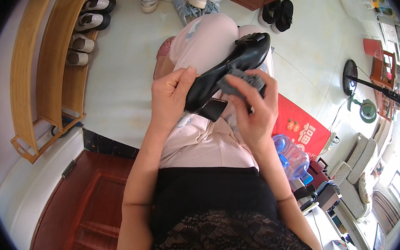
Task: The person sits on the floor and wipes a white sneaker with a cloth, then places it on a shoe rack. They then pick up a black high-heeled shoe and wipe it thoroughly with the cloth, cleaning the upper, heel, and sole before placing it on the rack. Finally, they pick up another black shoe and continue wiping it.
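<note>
A black block-heeled leather shoe (213,74) with a bow at its toe lies tilted across my lap, its toe pointing up and to the right. My left hand (173,93) grips it at the heel end, thumb over the rim. In my right hand (257,107) is a bunched grey cloth (241,82), pressed to the side of the shoe near the toe. Below the shoe its black heel (213,109) sticks out between my hands. Light pink trousers (201,39) cover my knees beneath it.
A wooden shoe rack (48,66) with several shoes stands at the left. Sneakers (196,0) and black shoes (276,15) rest on the tiled floor ahead. To the right are a red mat (299,123), water bottles (292,156) and a fan (379,89). A dark red door (86,213) is at lower left.
</note>
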A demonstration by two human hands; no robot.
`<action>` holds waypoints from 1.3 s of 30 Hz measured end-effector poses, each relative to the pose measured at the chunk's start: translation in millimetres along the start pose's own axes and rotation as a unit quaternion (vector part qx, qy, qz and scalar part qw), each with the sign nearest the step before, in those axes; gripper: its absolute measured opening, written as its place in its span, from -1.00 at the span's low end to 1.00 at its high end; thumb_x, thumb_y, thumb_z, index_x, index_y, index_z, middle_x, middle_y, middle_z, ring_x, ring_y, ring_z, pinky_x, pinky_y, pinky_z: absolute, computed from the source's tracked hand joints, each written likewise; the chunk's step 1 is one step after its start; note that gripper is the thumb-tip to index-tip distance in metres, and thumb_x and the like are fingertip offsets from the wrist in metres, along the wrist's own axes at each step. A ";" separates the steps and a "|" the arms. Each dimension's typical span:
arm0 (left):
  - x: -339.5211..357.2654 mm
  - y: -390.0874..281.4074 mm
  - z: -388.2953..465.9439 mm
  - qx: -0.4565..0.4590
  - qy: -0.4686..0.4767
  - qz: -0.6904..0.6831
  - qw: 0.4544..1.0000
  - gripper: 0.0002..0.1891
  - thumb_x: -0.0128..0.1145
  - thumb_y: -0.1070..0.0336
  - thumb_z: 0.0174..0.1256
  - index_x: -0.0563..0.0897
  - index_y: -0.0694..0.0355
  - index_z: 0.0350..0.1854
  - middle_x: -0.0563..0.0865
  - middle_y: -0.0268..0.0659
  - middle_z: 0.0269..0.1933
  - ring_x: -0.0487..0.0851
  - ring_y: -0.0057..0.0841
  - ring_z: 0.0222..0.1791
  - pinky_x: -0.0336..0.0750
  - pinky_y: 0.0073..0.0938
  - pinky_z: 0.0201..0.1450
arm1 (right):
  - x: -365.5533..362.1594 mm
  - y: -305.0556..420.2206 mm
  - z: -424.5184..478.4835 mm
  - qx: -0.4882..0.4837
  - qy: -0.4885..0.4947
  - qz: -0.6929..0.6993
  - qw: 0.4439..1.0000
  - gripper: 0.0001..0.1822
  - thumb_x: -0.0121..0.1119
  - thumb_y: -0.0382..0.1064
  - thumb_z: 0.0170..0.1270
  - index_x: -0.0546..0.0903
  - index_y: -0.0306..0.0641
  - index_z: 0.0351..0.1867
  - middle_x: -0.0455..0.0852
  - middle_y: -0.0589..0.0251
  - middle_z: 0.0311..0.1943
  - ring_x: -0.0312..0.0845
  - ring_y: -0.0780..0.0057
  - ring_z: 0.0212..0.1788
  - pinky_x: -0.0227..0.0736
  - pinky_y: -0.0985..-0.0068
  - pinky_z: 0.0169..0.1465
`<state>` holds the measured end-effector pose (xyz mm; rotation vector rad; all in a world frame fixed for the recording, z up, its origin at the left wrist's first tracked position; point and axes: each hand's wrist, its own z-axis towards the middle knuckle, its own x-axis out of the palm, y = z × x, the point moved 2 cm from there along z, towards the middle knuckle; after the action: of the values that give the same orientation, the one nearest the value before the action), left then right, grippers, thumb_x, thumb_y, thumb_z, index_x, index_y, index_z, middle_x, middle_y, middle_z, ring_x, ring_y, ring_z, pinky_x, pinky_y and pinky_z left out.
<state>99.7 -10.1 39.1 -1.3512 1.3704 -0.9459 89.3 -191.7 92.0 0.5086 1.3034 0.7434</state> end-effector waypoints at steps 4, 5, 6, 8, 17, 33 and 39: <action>5.3 -0.1 -5.4 0.034 0.013 -0.111 0.993 -0.31 -0.20 -0.09 0.72 0.75 0.42 -0.38 0.68 -0.36 -0.52 0.55 -0.68 -0.46 0.44 -0.58 -0.34 | 9.8 30.3 -5.2 -0.126 0.120 0.003 0.985 -0.53 0.38 -0.54 0.02 0.79 -0.02 0.00 0.58 0.06 0.07 0.65 0.09 0.03 0.65 0.32 -0.09; 6.0 0.3 -4.9 0.037 0.021 -0.099 0.994 -0.27 -0.26 -0.12 0.72 0.75 0.42 -0.38 0.69 -0.34 -0.52 0.57 -0.66 -0.45 0.45 -0.58 -0.32 | 8.4 27.7 -3.1 -0.115 0.091 -0.015 0.989 -0.53 0.38 -0.54 0.02 0.79 -0.02 0.00 0.58 0.06 0.08 0.66 0.08 0.01 0.65 0.31 -0.09; 5.4 -0.2 -4.8 0.041 0.026 -0.083 0.995 -0.22 -0.33 -0.15 0.73 0.76 0.43 -0.39 0.70 -0.32 -0.51 0.59 -0.64 -0.45 0.46 -0.58 -0.30 | 7.1 22.4 1.7 -0.106 0.063 -0.028 0.992 -0.53 0.38 -0.54 0.02 0.79 -0.02 0.00 0.58 0.06 0.08 0.66 0.07 0.00 0.64 0.30 -0.10; 5.0 -2.0 -6.0 0.039 0.031 -0.060 0.997 -0.17 -0.41 -0.18 0.73 0.76 0.44 -0.39 0.72 -0.31 -0.50 0.60 -0.62 -0.44 0.47 -0.58 -0.28 | 4.6 9.8 10.7 -0.072 0.010 -0.043 0.996 -0.53 0.40 -0.53 0.02 0.79 -0.04 0.00 0.58 0.03 0.06 0.68 0.05 -0.06 0.64 0.29 -0.12; 4.0 5.5 -5.3 0.075 0.038 -0.062 0.995 -0.23 -0.33 -0.12 0.73 0.75 0.44 -0.39 0.71 -0.30 -0.51 0.60 -0.60 -0.45 0.50 -0.55 -0.29 | 13.4 21.3 -3.3 -0.104 0.088 0.001 0.991 -0.51 0.33 -0.52 0.03 0.79 -0.02 0.04 0.57 0.09 0.08 0.65 0.13 -0.01 0.65 0.31 -0.13; -1.2 5.3 14.9 -0.032 0.023 -0.028 0.999 -0.53 0.23 0.00 0.53 0.78 0.41 -0.34 0.67 -0.45 -0.50 0.50 -0.77 -0.45 0.41 -0.64 -0.38 | 6.7 -11.8 17.6 -0.071 -0.021 -0.018 0.997 -0.50 0.39 -0.58 -0.06 0.82 0.00 -0.04 0.62 0.10 0.02 0.68 0.12 -0.09 0.63 0.34 -0.06; -4.2 16.0 20.2 -0.060 0.031 -0.052 0.996 -0.55 0.29 0.01 0.48 0.79 0.40 -0.34 0.61 -0.52 -0.55 0.43 -0.79 -0.49 0.35 -0.63 -0.44 | 4.7 -13.3 14.5 -0.173 0.040 -0.037 0.983 -0.53 0.34 -0.52 -0.15 0.84 -0.01 -0.13 0.64 0.24 0.01 0.64 0.23 -0.05 0.62 0.36 -0.10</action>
<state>114.9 -2.7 19.2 -1.5066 1.4360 -0.9946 106.5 -196.2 82.4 0.1505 1.2270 0.9132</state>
